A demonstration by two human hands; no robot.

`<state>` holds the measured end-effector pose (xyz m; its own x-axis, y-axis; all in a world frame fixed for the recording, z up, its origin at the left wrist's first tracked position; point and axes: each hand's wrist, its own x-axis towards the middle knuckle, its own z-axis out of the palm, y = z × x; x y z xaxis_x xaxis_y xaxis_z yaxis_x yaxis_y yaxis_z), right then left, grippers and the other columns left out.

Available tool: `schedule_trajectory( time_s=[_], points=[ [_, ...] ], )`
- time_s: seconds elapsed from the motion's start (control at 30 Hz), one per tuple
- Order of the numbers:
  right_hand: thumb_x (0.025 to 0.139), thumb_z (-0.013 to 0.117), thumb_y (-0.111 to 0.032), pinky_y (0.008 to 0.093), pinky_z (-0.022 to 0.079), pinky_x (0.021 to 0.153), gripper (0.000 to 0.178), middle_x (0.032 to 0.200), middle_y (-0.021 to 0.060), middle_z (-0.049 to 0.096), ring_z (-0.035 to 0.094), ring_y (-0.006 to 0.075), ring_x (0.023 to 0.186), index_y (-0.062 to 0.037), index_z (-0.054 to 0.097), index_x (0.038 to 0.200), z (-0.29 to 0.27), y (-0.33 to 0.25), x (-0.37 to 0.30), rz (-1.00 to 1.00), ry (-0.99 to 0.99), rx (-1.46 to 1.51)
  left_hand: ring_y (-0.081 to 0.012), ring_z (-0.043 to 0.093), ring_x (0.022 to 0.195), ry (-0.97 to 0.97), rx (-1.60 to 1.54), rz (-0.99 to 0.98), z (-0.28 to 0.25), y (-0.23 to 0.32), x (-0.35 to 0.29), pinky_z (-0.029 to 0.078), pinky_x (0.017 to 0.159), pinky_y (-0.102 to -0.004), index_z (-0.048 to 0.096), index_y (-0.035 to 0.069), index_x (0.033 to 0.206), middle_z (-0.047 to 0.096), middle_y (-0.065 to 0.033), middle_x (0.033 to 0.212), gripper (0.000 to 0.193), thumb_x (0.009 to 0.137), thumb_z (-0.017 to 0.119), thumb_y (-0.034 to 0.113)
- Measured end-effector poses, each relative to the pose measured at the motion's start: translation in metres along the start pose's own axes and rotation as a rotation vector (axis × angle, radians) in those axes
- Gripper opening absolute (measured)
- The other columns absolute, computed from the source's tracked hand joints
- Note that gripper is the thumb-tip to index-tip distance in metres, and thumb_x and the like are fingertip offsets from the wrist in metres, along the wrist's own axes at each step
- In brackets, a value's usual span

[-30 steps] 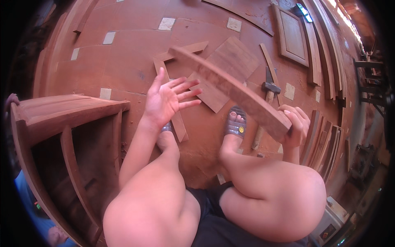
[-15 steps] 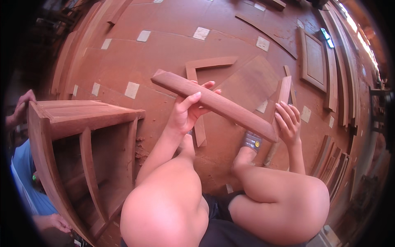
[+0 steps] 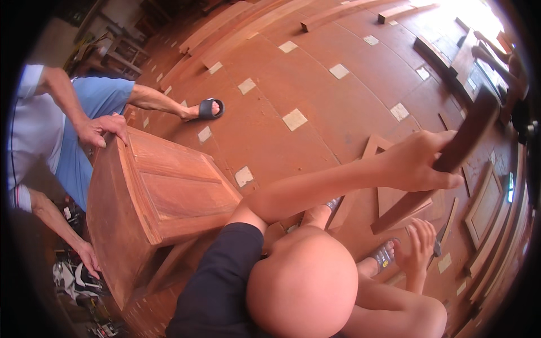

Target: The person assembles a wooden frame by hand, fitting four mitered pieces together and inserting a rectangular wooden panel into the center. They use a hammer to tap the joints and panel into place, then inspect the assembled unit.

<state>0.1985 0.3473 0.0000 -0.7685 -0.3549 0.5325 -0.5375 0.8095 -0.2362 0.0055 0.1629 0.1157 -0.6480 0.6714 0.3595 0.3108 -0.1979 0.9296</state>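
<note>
Wooden bar [image 3: 469, 130] in one hand [image 3: 416, 162]

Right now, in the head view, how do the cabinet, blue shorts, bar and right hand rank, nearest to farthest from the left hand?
1. Bar: held in the left hand.
2. Right hand: lower right.
3. Cabinet: left side.
4. Blue shorts: upper left.

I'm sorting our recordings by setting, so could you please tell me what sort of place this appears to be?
Most likely a furniture-making workshop: the left hand grips a wooden bar, a cabinet-like wooden unit is at left, and long timber pieces lie on the floor.
</note>
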Motion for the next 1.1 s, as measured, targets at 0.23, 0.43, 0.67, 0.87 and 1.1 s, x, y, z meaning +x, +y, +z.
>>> schedule_trajectory(
  time_s=[0.23,0.43,0.67,0.87,1.1],
  points=[
    [0.1,0.057,-0.026,0.0396,0.053,0.082,0.034,0.117,0.017,0.061,0.065,0.0274,0.093,-0.0025,0.054,0.125,-0.061,0.02,0.024,1.04,0.057,0.523,-0.037,0.07,0.072,0.297,0.235,0.188,0.006,0.031,0.016,0.054,0.063,-0.0437,0.05,-0.004,0.113,0.067,-0.0196,0.08,0.059,0.074,0.085,0.024],
    [0.105,0.045,-0.033,0.041,0.059,0.081,0.044,0.12,0.0184,0.058,0.063,0.0297,0.107,-0.0033,0.045,0.138,-0.014,0.027,0.023,1.576,0.178,1.514,-0.043,0.067,0.082,0.075,0.082,0.125,0.05,-0.006,0.001,0.055,0.069,-0.0463,0.041,0.003,0.115,0.064,-0.0197,0.092,0.064,0.073,0.086,0.02],
    [0.091,0.071,-0.03,0.042,0.056,0.078,0.04,0.094,0.0162,0.062,0.065,0.029,0.086,0.0004,0.054,0.111,0.058,0.076,0.015,1.653,0.672,1.846,-0.0365,0.066,0.106,-0.033,0.115,0.426,0.078,-0.089,-0.071,0.058,0.082,-0.0405,0.043,0.002,0.104,0.062,-0.0164,0.12,0.049,0.078,0.083,0.013],
    [0.087,0.071,-0.025,0.0381,0.058,0.061,0.045,0.094,0.0171,0.06,0.066,0.0265,0.071,0.0023,0.048,0.114,0.033,0.099,-0.036,1.606,0.769,1.216,-0.0377,0.057,0.123,-0.495,0.249,0.211,0.084,-0.121,-0.102,0.055,0.094,-0.0403,0.047,0.004,0.114,0.051,-0.0177,0.144,0.044,0.08,0.076,0.007],
    [0.081,0.074,-0.008,0.0299,0.056,0.056,0.06,0.097,0.0112,0.06,0.063,0.0161,0.064,0.0045,0.045,0.131,0.005,0.122,-0.031,1.318,0.467,0.775,-0.0335,0.063,0.112,-0.135,0.383,-0.458,0.05,-0.175,-0.14,0.051,0.093,-0.0408,0.059,0.001,0.111,0.064,-0.0164,0.124,0.03,0.088,0.071,0.016]
  ],
)
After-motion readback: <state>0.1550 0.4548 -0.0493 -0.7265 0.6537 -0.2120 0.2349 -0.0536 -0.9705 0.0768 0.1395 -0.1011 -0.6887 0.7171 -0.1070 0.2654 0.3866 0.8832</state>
